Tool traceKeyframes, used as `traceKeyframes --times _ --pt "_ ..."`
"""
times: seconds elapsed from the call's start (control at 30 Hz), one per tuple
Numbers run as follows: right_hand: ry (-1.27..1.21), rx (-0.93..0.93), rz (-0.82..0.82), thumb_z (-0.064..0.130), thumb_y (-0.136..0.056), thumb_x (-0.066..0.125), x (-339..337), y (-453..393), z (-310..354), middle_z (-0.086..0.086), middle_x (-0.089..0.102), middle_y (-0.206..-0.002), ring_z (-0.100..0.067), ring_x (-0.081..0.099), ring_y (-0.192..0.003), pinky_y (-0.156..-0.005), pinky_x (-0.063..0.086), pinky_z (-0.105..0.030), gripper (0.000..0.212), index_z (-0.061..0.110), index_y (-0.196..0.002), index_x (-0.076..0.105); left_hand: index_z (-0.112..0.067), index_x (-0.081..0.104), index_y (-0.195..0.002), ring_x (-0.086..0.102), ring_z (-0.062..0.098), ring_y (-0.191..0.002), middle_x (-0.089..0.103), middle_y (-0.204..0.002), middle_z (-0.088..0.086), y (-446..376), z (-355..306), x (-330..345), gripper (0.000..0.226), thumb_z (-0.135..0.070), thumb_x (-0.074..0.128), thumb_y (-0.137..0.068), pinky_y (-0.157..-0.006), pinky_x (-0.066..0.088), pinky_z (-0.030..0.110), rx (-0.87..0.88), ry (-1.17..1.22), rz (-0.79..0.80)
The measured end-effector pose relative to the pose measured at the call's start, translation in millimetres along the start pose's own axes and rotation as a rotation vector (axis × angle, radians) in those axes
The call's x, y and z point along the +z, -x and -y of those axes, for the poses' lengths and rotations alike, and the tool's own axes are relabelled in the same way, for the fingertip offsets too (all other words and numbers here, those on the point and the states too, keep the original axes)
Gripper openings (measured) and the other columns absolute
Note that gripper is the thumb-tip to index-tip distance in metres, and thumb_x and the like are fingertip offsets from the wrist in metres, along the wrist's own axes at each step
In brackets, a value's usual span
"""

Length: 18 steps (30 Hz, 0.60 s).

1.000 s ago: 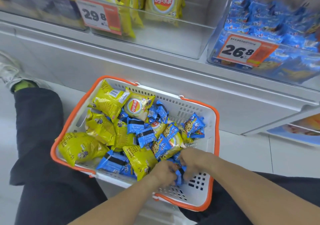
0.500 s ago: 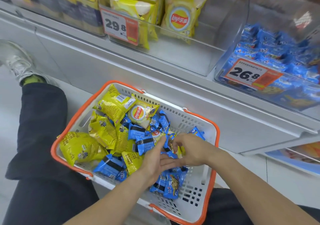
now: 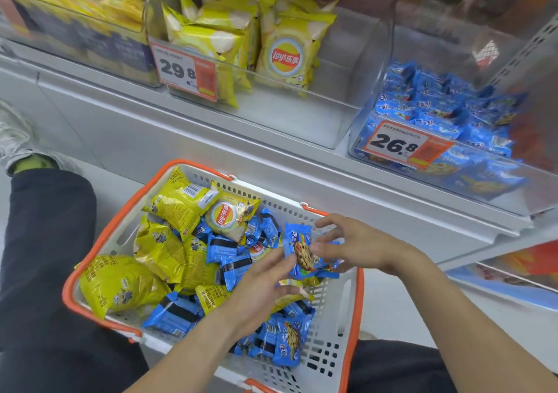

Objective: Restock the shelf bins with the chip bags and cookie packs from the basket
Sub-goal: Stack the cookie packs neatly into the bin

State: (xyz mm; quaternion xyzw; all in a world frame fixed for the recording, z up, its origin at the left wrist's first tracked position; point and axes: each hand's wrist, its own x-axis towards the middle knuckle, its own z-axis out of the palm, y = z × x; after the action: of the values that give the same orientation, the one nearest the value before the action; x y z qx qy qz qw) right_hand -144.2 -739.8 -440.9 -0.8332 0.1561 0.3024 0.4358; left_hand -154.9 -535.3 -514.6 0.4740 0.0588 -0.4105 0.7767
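- Basket [image 3: 332,359]: white plastic with orange rim and handles, on the floor below the shelf, between the person's legs.
- Basket contents: yellow chip bags [image 3: 120,284] piled mainly on the left half; blue cookie packs [image 3: 173,317] scattered through the middle and along the near side. One chip bag lies logo-up near the far wall.
- Right hand [image 3: 359,247]: over the basket's right side, thumb and fingers curled round a small bunch of cookie packs; the front pack [image 3: 299,250] faces up, showing a cookie picture. The bunch is lifted above the pile, clear of the basket floor.
- Left hand [image 3: 259,293]: palm turned inward, fingers mostly straight and spread; fingertips [image 3: 287,261] touch the left edge of the held pack. It grips nothing; whether the thumb presses on anything cannot be told.
- More cookie packs lie in the basket under the left forearm, near the front wall.
- Shelf [image 3: 271,157]: white, carrying clear plastic bins.
- Middle bin [image 3: 347,96]: several upright chip bags at its left and rear; tag [image 3: 184,69] on its front reads 29.8.
- Right bin [image 3: 371,90]: holds a heap of blue cookie packs; tag [image 3: 401,145] reads 26.8.
- Left bin [image 3: 75,36]: yellow packs, blurred; details not legible.
- Person: dark trousers; a shoe [image 3: 15,139] shows at far left.
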Motion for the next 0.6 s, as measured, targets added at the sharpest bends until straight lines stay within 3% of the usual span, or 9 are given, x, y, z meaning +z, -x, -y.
traceKeyframes --times 0.07,0.13,0.23,0.3,0.43,0.53,0.6 --pt "-0.177 0.059 0.135 0.028 -0.083 0.079 -9.0 7.2 2.0 -0.002 0.063 -0.119 -0.025 0.072 -0.098 -0.087 0.059 -0.042 0.058 0.027 -0.133 0.048 -0.017 0.067 -0.122 0.062 0.012 -0.104 0.067 -0.124 0.003 -0.8 0.1 0.7 0.035 -0.029 0.068 -0.089 -0.086 0.05 0.038 0.064 -0.102 0.033" --pt "-0.22 0.021 0.165 0.017 -0.082 0.08 -16.9 11.1 1.8 -0.004 0.067 -0.111 -0.026 0.072 -0.095 -0.084 0.06 -0.041 0.054 0.021 -0.129 0.054 -0.018 0.064 -0.126 0.063 0.014 -0.107 0.068 -0.123 0.002 -1.1 -2.2 4.6 0.038 -0.027 0.066 -0.089 -0.086 0.051 0.036 0.129 -0.195 0.079" --pt "-0.112 -0.067 0.072 0.01 -0.079 0.082 -23.9 11.7 2.5 -0.003 0.068 -0.096 -0.013 0.069 -0.075 -0.068 0.057 -0.03 0.039 0.015 -0.113 0.065 -0.013 0.059 -0.126 0.065 0.022 -0.109 0.07 -0.119 0.004 -4.9 -7.0 10.2 0.045 -0.02 0.07 -0.083 -0.083 0.053 0.029 0.184 -0.273 0.087" --pt "-0.079 -0.103 0.03 0.007 -0.075 0.085 -30.4 12.6 2.8 -0.005 0.067 -0.093 -0.013 0.063 -0.07 -0.068 0.054 -0.032 0.034 0.015 -0.103 0.067 -0.014 0.061 -0.123 0.064 0.027 -0.109 0.07 -0.117 0.008 -7.7 -13.3 12.7 0.049 -0.02 0.076 -0.078 -0.086 0.054 0.03 0.207 -0.33 0.115" --pt "0.085 -0.206 -0.07 0.009 -0.072 0.086 -47.3 25.8 6.3 -0.013 0.069 -0.098 -0.022 0.061 -0.078 -0.082 0.054 -0.042 0.033 0.024 -0.095 0.069 -0.02 0.062 -0.122 0.065 0.021 -0.111 0.07 -0.117 0.003 -12.2 -34.9 27.8 0.049 -0.025 0.083 -0.078 -0.089 0.054 0.029 0.279 -0.449 0.172" --pt "0.213 -0.26 -0.191 0.012 -0.074 0.085 -60.6 38.9 11.1 0.006 0.068 -0.093 -0.02 0.063 -0.088 -0.076 0.054 -0.028 0.035 0.031 -0.097 0.068 -0.026 0.066 -0.115 0.064 0.015 -0.106 0.07 -0.11 -0.007 -22.3 -52.5 47.2 0.05 -0.047 0.08 -0.072 -0.084 0.053 0.024 0.425 -0.55 0.028" --pt "0.202 -0.286 -0.256 0.01 -0.074 0.084 -71.0 47.7 13.3 0.011 0.066 -0.095 -0.015 0.064 -0.089 -0.071 0.052 -0.02 0.04 0.033 -0.102 0.066 -0.028 0.066 -0.113 0.064 0.015 -0.097 0.068 -0.102 -0.006 -30.6 -64.4 63.4 0.051 -0.05 0.078 -0.068 -0.08 0.055 0.025 0.51 -0.639 0.017"
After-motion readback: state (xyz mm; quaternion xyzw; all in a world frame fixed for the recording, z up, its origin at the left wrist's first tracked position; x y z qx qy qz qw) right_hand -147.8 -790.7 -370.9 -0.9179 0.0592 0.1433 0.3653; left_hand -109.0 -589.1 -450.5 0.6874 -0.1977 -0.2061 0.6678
